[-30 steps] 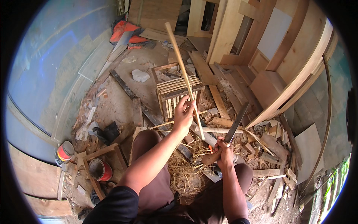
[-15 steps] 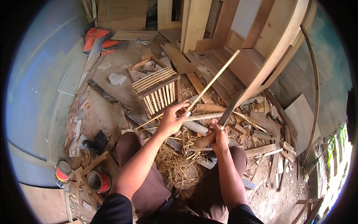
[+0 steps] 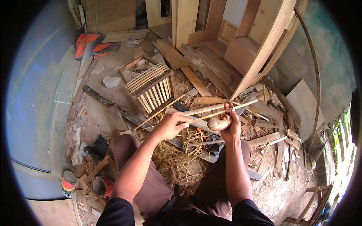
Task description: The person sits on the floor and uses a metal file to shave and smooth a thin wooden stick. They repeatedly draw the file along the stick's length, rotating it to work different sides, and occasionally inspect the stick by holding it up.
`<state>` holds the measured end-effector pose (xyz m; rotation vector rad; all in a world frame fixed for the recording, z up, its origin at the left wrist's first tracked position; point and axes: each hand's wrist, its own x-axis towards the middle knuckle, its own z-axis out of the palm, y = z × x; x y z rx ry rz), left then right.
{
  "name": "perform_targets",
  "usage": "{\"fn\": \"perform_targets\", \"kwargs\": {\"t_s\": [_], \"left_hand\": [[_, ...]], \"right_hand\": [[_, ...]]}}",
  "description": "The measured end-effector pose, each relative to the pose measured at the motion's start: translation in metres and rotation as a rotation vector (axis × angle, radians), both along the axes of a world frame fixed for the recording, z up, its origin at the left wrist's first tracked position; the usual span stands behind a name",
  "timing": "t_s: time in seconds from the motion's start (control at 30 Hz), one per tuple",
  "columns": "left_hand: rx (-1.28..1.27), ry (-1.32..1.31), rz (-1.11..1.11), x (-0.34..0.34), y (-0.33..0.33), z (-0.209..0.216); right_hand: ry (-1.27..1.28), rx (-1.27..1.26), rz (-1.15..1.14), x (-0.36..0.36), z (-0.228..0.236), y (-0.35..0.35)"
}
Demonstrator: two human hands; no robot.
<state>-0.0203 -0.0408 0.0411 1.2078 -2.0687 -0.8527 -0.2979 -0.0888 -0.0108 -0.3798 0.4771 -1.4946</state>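
At centre, I see the left hand [image 3: 171, 125] pinching a thin stick [image 3: 203, 117]. Right of centre, the right hand [image 3: 232, 126] is curled around a rounded wooden handle [image 3: 217, 124].

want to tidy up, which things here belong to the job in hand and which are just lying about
Seemingly in use:
thin stick, left hand
wooden-handled blade, right hand
perhaps slatted frame

Apparently lying about:
leftmost red tin
orange sheet
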Motion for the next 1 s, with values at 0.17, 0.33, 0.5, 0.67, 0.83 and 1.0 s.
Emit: {"fn": "perform_targets", "kwargs": {"t_s": [0.17, 0.33, 0.5, 0.67, 0.83, 1.0], "left_hand": [[0.181, -0.165, -0.083, 0.010, 0.004, 0.014], [0.388, -0.049, -0.375, 0.067, 0.014, 0.044], [0.396, 0.261, -0.105, 0.095, 0.026, 0.060], [0.216, 0.378, -0.090, 0.095, 0.027, 0.056], [0.007, 0.641, -0.128, 0.081, 0.022, 0.039], [-0.284, 1.114, -0.007, 0.039, 0.010, 0.034]], "right_hand": [[0.045, 0.135, -0.006, -0.002, -0.005, 0.000], [-0.113, 0.253, -0.049, -0.012, -0.021, -0.007], [-0.145, 0.371, -0.078, -0.015, -0.021, -0.008], [-0.117, 0.360, -0.067, -0.020, -0.019, -0.007], [-0.087, 0.470, 0.000, -0.004, -0.026, -0.004], [0.027, 0.607, 0.175, 0.023, -0.038, 0.007]]}}
